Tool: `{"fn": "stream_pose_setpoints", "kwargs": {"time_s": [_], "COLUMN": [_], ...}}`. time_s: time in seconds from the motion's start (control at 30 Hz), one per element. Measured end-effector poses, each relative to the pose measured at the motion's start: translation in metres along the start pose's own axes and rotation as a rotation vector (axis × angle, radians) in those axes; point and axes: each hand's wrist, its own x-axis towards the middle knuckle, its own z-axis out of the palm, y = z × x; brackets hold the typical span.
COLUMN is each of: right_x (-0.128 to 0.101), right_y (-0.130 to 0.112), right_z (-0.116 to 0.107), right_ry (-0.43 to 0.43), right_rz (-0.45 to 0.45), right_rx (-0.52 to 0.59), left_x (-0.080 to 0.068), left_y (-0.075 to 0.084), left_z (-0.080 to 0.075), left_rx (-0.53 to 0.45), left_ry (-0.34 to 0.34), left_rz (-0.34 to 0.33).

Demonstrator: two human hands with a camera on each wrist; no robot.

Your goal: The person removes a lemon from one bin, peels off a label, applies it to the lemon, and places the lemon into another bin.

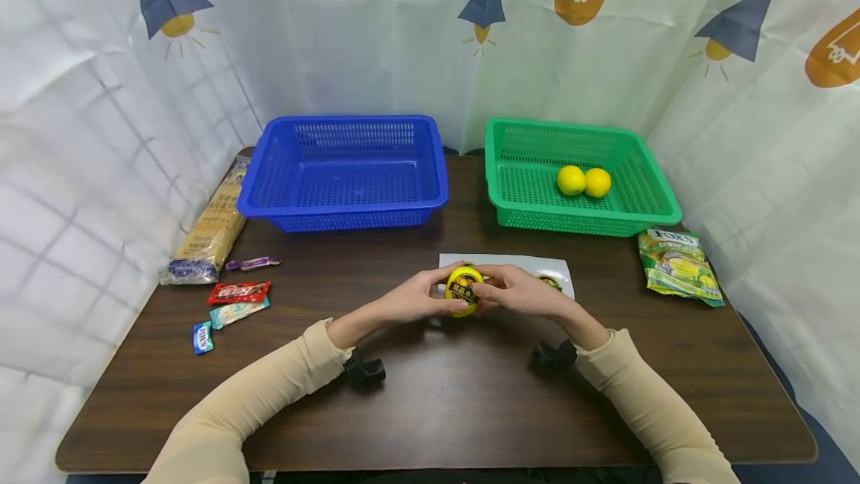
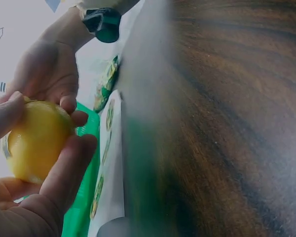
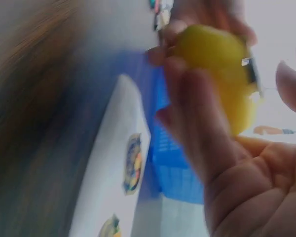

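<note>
Your left hand (image 1: 428,296) gripped the lemon (image 2: 39,140) just to its right; your right hand (image 1: 524,291), equally near, held the opposite side, thumb beside the black label (image 1: 462,288).

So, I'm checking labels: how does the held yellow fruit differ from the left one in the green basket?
The held fruit is between the left grip and right grip; the basket fruit lies in the green basket. The held fruit shows a dark label; the basket fruit shows none on its visible side. Both are yellow and rounded.
</note>
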Motion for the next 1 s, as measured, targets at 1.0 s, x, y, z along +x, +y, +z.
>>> {"fn": "stream_pose_setpoints", "kwargs": {"time_s": [1.0], "right_x": [0.015], "right_y": [0.0], "right_z": [0.016], "right_ry": [0.222], "right_rz": [0.055], "right_rx": [-0.066], "left_x": [-0.001], "left_y": [-0.012], "left_z": [0.007], "left_rx": [0.196], "left_ry": [0.189], "left_rz": [0.105]}}
